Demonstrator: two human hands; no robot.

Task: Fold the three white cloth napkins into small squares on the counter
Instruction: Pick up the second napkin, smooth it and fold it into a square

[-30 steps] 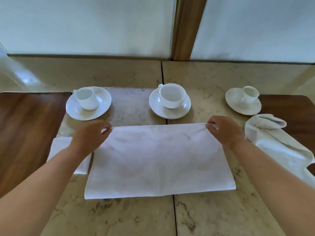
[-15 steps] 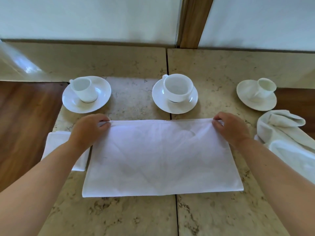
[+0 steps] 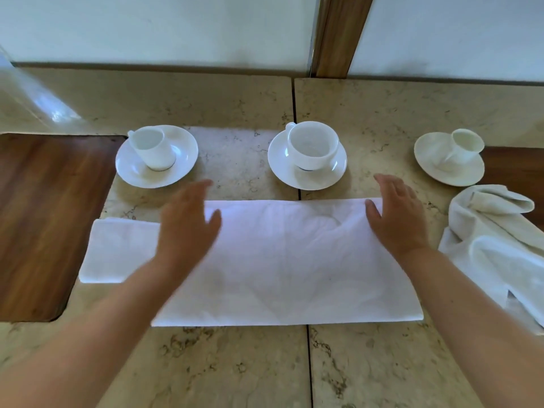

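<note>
A beige marble surface (image 3: 235, 363) with dark joints fills the view, with brown wood panels inset at the left (image 3: 44, 225) and right (image 3: 518, 166). Behind, pale walls (image 3: 147, 28) flank 1 vertical wooden post (image 3: 338, 33). Soft daylight.

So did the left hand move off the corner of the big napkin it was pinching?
Yes. The left hand has let go of the far corner of the middle napkin and now lies open and flat, reaching toward the left saucer.

The marble counter (image 3: 241, 369) carries a half-folded napkin (image 3: 288, 269) under both hands, a folded napkin (image 3: 117, 251) left of them, a crumpled napkin (image 3: 494, 245) right, and three saucers (image 3: 307, 179) beyond.
</note>
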